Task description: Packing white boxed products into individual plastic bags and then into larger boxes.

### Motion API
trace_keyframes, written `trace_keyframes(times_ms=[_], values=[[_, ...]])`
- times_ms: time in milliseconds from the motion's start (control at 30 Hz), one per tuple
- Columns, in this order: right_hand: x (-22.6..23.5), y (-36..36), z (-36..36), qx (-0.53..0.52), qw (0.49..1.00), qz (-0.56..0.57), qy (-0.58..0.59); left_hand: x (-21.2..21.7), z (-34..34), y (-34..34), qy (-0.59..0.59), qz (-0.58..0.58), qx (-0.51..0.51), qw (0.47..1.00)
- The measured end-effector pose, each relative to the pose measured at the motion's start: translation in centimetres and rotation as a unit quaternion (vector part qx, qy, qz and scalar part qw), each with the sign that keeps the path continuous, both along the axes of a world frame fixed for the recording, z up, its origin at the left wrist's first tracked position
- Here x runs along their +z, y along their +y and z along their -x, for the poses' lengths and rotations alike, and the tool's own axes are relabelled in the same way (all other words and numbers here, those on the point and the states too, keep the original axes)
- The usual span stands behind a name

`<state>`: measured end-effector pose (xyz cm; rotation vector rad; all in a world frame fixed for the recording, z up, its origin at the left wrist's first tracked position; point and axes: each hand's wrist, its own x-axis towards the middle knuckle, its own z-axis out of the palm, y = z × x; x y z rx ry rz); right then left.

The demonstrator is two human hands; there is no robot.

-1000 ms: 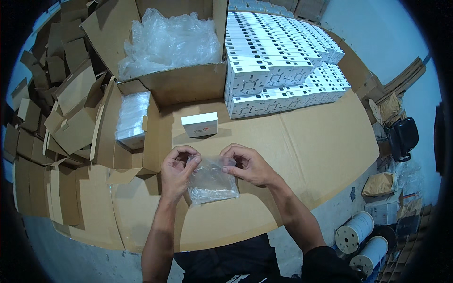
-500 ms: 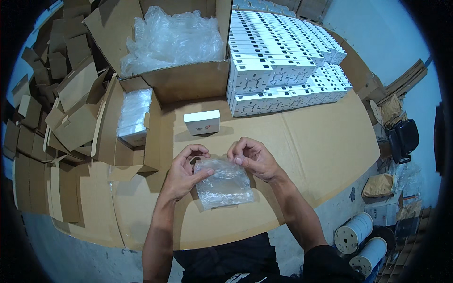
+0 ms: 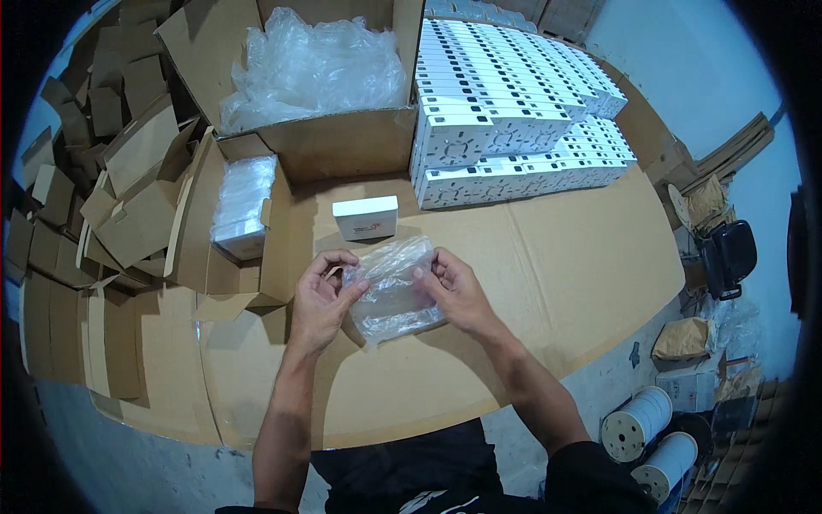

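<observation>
Between my hands is a clear bubble-wrap bag (image 3: pixel 396 295), held a little above the cardboard-covered table. My left hand (image 3: pixel 323 291) pinches its left edge between thumb and fingers. On the opposite edge, my right hand (image 3: pixel 451 287) grips the plastic, thumb on the near face; its fingertips are slightly blurred. Just beyond the bag stands a small white box (image 3: pixel 366 218) with a small print on its front, touched by neither hand. To the left, an open brown carton (image 3: pixel 276 248) contains a row of plastic-wrapped white boxes (image 3: pixel 243 206).
A large open carton (image 3: pixel 342 146) full of clear plastic bags (image 3: pixel 317 73) stands at the back. Beside it rise stacked white panels (image 3: pixel 505 128). Folded brown cartons (image 3: pixel 137 214) crowd the left. Cable spools (image 3: pixel 638 424) and a black chair (image 3: pixel 728 257) are off the table's right side.
Both hands have carried the bag slightly away from me. My right hand has shifted from the bag's top edge to its right side, and the bag is now tilted.
</observation>
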<state>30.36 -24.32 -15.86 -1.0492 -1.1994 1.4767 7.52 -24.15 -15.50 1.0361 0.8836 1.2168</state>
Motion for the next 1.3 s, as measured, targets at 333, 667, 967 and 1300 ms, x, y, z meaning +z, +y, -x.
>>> trace_keyframes(times_ms=[333, 667, 967, 1300], values=[[-0.8, -0.5, 1.4, -0.072, 0.982, -0.095, -0.143, -0.6, -0.5, 0.1, -0.126, -0.108, 0.144, 0.976], [-0.7, -0.3, 2.0, -0.110, 0.989, -0.057, -0.084, -1.3, -3.8, -2.9, 0.237, -0.054, 0.163, 0.956], [-0.1, 2.3, -0.7, -0.267, 0.925, -0.250, -0.105, -1.9, -3.4, -2.4, 0.221, -0.047, 0.154, 0.962], [4.8, 2.0, 0.7, -0.040, 0.756, -0.492, -0.431, -0.5, -2.7, -2.5, 0.211, -0.052, 0.094, 0.971]])
